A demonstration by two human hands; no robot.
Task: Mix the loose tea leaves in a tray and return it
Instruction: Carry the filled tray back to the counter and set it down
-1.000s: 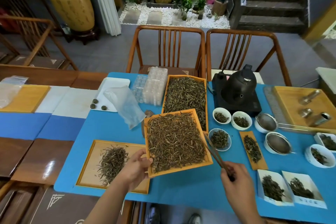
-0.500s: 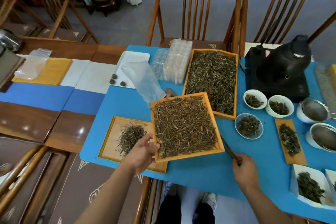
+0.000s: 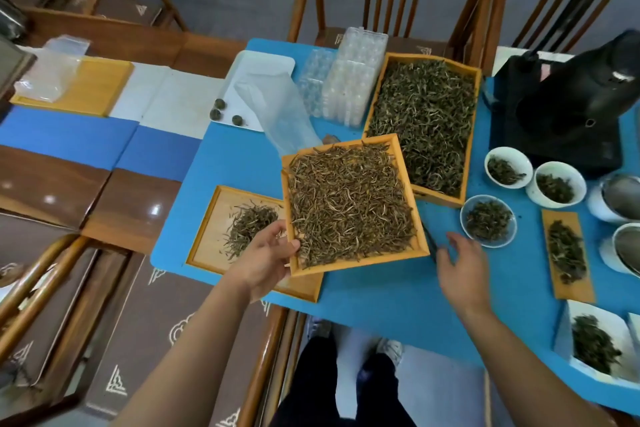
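Bare blue mat [image 3: 381, 298] near the table's front edge; bowls [image 3: 488, 220] and trays [image 3: 424, 121] crowding beyond

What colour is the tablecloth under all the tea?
Bright blue tablecloth, seen in the head view, the only one.

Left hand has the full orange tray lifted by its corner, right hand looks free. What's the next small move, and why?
Probably bring the right hand, open and empty above the blue table mat, to the near right edge of the square orange wooden tray of brown tea leaves. The left hand pinches only its near-left corner, and the heaped tray hangs over a flatter tray, so a second grip should steady it before mixing.
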